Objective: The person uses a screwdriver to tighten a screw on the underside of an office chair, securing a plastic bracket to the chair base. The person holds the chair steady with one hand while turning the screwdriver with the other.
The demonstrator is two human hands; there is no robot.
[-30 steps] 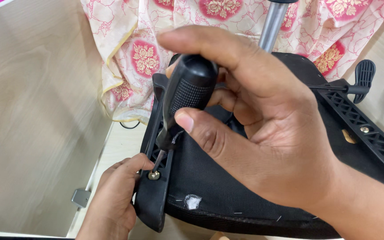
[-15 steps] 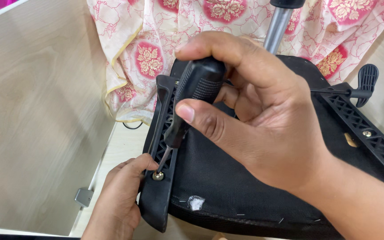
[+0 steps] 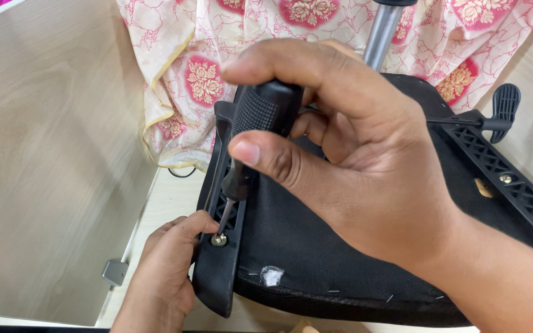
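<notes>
My right hand [image 3: 365, 154] grips the black ribbed handle of a screwdriver [image 3: 260, 117]. Its thin shaft runs down to a metal screw [image 3: 219, 239] set in a black plastic armrest bracket [image 3: 217, 271]. The bracket lies along the left edge of an upturned black chair seat [image 3: 340, 265]. My left hand [image 3: 161, 277] rests on the bracket's outer side, with the thumb tip touching the bracket right beside the screw.
A pale wooden panel [image 3: 50, 160] stands at the left with a small metal clip [image 3: 114, 272] at its foot. Pink floral cloth [image 3: 217, 68] hangs behind the seat. A grey metal column [image 3: 380, 31] rises from the seat. A second black bracket with a lever [image 3: 504, 105] runs along the right.
The screwdriver handle has tilted and shifted slightly right while its tip stays on the screw. The view has moved a little; my left hand stays on the bracket.
</notes>
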